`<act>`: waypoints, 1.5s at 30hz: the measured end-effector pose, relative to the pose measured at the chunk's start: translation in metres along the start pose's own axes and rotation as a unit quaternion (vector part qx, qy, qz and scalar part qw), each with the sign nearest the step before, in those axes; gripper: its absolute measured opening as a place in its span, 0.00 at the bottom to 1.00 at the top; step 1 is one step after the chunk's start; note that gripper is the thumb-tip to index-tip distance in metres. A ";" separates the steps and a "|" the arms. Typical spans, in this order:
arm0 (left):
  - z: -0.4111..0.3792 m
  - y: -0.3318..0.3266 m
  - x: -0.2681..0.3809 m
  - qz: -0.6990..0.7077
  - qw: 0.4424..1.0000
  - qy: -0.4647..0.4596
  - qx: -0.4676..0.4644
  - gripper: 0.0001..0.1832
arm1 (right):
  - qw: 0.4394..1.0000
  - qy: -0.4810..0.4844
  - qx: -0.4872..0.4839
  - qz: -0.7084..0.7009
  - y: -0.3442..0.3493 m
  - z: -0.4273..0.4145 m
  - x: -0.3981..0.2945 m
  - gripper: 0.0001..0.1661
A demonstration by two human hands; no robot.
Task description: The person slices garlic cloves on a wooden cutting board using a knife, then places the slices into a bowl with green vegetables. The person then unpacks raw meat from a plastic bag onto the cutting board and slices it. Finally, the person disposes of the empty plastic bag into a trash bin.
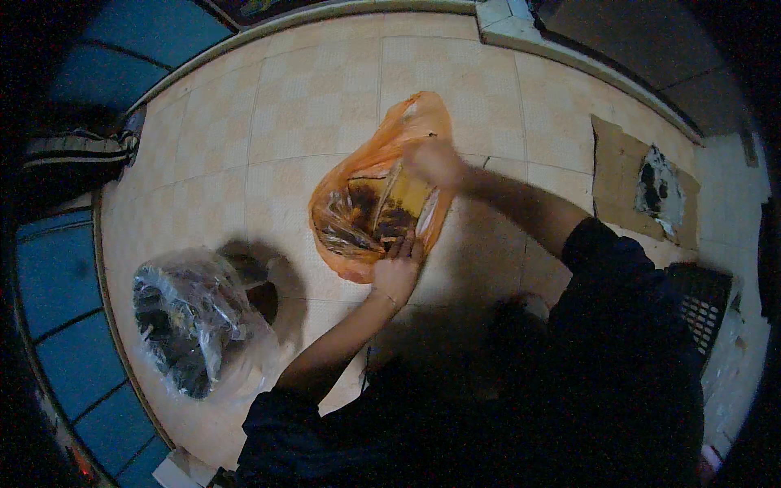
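An orange plastic bag (348, 177) lies on the tiled floor in front of me, its mouth open. Inside it are a yellow and dark printed packet (412, 195) and some clear plastic wrapping (341, 226). My left hand (398, 271) rests at the near edge of the bag, its fingers on the lower end of the packet; whether they grip it cannot be told. Blurred, my right hand (433, 161) is over the upper right part of the bag, by the packet's far end. What its fingers hold is unclear.
A clear plastic bag with dark contents (195, 323) stands at the left, beside a dark round object (262, 287). On the right, a flattened cardboard piece (616, 165) bears a black-and-white stained item (659, 189). A dark plastic basket (701, 305) is near my right side. Raised edging (274, 21) borders the floor.
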State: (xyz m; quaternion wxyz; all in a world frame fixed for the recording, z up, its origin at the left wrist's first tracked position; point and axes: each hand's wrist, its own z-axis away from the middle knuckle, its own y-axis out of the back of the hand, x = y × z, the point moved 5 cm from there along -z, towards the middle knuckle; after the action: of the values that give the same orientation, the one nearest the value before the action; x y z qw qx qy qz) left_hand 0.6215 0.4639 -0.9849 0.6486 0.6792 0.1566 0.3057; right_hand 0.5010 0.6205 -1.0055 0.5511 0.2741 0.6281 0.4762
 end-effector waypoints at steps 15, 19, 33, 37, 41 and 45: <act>-0.002 0.006 0.003 -0.018 0.996 0.022 -0.086 0.13 | 0.963 0.109 0.157 -0.190 -0.001 0.006 0.008 0.10; 0.000 0.002 -0.002 -0.013 0.998 0.015 -0.057 0.12 | 0.995 0.085 -0.040 -0.024 -0.022 0.014 -0.053 0.10; 0.008 -0.004 -0.005 -0.011 0.998 -0.039 0.056 0.12 | 0.997 0.061 -0.004 -0.052 -0.015 0.012 -0.025 0.10; 0.002 -0.005 -0.002 -0.019 1.000 -0.017 -0.011 0.12 | 0.999 -0.032 -0.019 0.003 -0.043 -0.002 0.007 0.11; 0.003 -0.002 -0.001 -0.023 0.999 0.003 -0.037 0.13 | 0.998 0.055 -0.025 -0.035 -0.052 0.015 -0.047 0.11; 0.007 0.004 -0.003 -0.032 0.999 -0.009 -0.003 0.13 | 0.999 -0.026 0.030 0.017 0.006 0.012 -0.015 0.12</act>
State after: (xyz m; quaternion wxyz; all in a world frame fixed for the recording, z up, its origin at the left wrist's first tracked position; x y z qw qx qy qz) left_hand 0.6230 0.4563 -0.9818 0.6613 0.6745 0.1717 0.2796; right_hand 0.5150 0.6128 -0.9930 0.5507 0.3135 0.6229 0.4587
